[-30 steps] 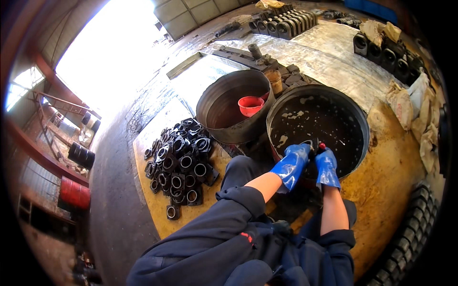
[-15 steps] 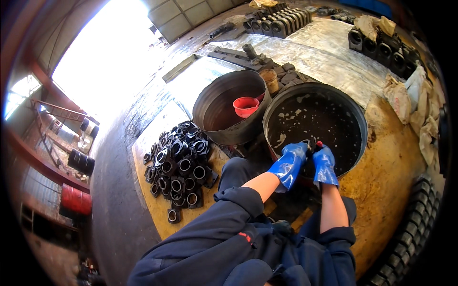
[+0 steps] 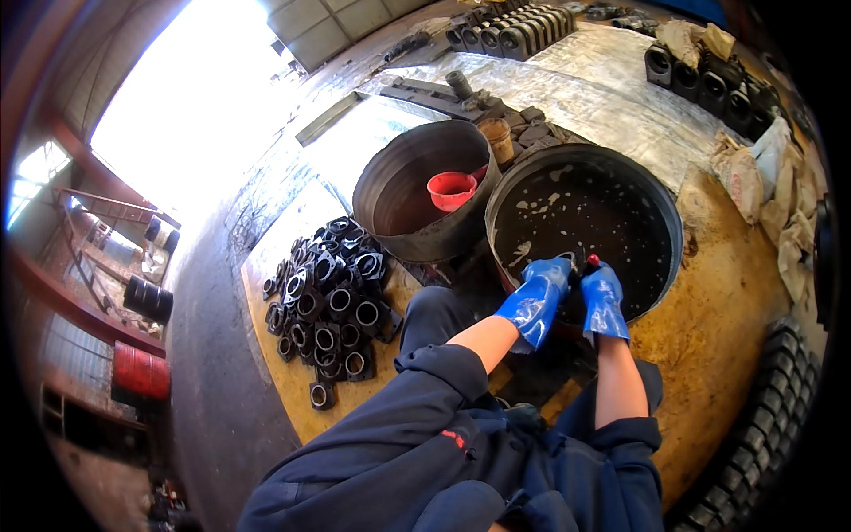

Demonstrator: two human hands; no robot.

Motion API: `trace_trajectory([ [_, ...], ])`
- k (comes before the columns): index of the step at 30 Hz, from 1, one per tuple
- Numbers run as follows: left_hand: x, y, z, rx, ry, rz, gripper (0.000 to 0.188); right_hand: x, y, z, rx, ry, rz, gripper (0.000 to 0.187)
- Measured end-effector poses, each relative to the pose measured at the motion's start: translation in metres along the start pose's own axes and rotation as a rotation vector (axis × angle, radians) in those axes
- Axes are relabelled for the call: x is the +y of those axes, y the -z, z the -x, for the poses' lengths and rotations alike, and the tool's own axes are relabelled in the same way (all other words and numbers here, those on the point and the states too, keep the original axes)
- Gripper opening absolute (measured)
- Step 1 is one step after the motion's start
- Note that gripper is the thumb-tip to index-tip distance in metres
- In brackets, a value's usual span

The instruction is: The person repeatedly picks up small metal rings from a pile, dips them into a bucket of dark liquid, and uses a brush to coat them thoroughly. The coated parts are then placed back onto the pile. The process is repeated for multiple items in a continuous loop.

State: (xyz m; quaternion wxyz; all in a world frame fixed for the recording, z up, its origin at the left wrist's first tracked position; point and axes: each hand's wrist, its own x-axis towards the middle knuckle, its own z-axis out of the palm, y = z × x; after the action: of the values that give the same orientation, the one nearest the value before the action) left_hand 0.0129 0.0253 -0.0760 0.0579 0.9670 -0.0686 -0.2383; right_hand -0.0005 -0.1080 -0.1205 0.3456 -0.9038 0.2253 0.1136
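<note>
Both my hands wear wet blue rubber gloves and are over the near side of a round metal tub (image 3: 675, 232) of dark liquid with pale foam. My left hand (image 3: 544, 285) is closed on a dark metal part (image 3: 569, 256), of which only a ring-like edge shows. Close beside it, my right hand (image 3: 603, 293) grips a tool with a red handle end (image 3: 593, 260); the tool's working end is hidden. To the left, a heap of black square flanges (image 3: 340, 301) with round holes lies on a yellowish board.
A second tub (image 3: 372, 191) stands left of the first, with a red plastic scoop (image 3: 452, 190) in it. A rusty can (image 3: 498, 138) sits behind them. Rows of black housings (image 3: 514, 35) stand farther back. Sacks (image 3: 771, 186) and a large tyre (image 3: 753, 426) are at the right.
The whole view has shifted slightly. My hands remain close together over the tub, with the left one's grip on the dark part and the right one's on the red-handled tool unchanged.
</note>
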Motion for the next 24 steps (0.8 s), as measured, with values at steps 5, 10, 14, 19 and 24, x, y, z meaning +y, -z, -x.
trace_trajectory([
  [5, 0.001, 0.003, 0.007, 0.032, -0.024, 0.014, 0.047, 0.001, -0.001, 0.002, 0.031, 0.055, -0.02, 0.037],
  [10, 0.002, 0.007, 0.012, 0.048, -0.016, 0.013, 0.044, 0.0, -0.004, -0.002, 0.01, 0.014, -0.025, 0.038],
  [14, 0.006, 0.007, 0.012, 0.039, -0.03, 0.013, 0.042, 0.004, -0.003, -0.005, 0.01, -0.003, -0.018, 0.038],
  [19, -0.005, -0.007, 0.001, 0.12, -0.016, 0.028, 0.04, -0.006, -0.001, 0.002, 0.013, 0.014, -0.004, 0.039],
  [24, 0.001, -0.002, 0.007, 0.084, -0.058, -0.009, 0.042, 0.003, -0.003, -0.004, 0.021, 0.009, -0.008, 0.04],
])
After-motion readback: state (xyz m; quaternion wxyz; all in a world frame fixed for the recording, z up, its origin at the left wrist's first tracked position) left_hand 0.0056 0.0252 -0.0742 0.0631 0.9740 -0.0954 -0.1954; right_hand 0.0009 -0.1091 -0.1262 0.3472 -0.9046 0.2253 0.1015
